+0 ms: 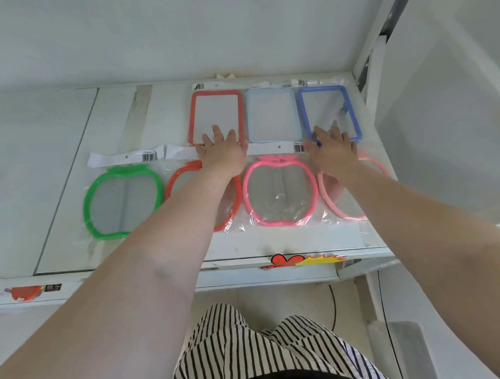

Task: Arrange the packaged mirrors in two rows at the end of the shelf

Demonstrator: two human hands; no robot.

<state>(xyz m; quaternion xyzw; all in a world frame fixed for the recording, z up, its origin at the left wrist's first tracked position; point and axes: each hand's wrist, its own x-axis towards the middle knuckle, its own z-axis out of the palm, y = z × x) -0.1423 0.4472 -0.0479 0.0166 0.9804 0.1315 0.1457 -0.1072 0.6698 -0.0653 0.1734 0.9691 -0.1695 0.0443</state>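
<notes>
Red-framed mirror [216, 116] under flat left hand [223, 154], right hand [334, 151] on blue-framed mirror [328, 111]

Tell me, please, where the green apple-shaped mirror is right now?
In the head view, the green apple-shaped mirror lies at the front row's left end, beside the red apple-shaped mirror.

One head-worn wide-angle camera is looking forward and steeply down from above the person's striped lap, facing the white shelf [277, 244] close ahead, its far wall filling the upper frame; edges are bending.
</notes>
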